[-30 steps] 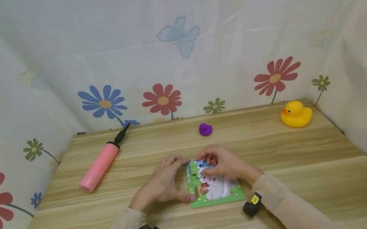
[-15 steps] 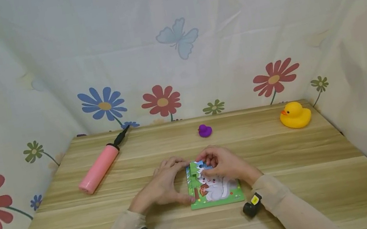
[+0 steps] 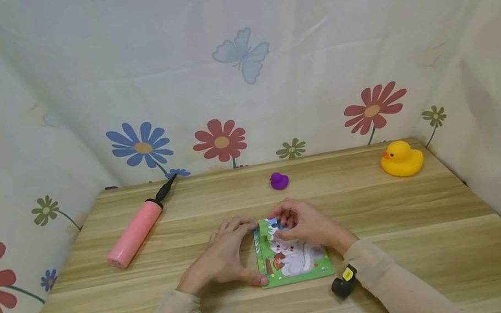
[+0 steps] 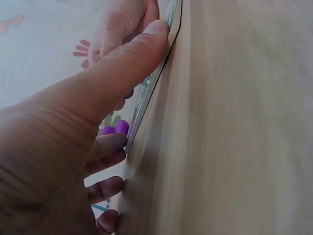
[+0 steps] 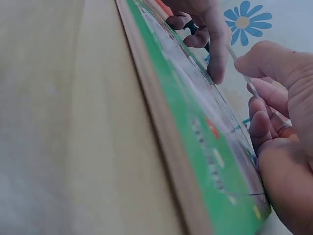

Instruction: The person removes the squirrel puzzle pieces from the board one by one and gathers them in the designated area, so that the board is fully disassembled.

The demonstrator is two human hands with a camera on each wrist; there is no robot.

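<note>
A square jigsaw puzzle board [image 3: 300,268] with a green border and a white squirrel picture lies flat on the table. My left hand [image 3: 223,256] holds its left side, thumb at the near corner and forefinger at the far corner. Between the thumb and fingers of my right hand [image 3: 310,227] is a thin puzzle piece [image 5: 250,81], pinched over the board's upper part. Seen from the head, this green and blue puzzle piece [image 3: 268,228] stands slightly raised above the picture. My right hand covers the board's upper right area.
On the wooden table [image 3: 402,275], a pink hand pump [image 3: 137,233] with a black nozzle lies at the left. A small purple duck [image 3: 279,180] sits behind the board, and a larger yellow duck [image 3: 402,159] at the back right. Flowered curtains [image 3: 254,122] enclose the table.
The pinched puzzle piece has tilted up a little. My left thumb has slid slightly toward the board's near corner. Otherwise both hands keep their places, and the head view has shifted slightly.
</note>
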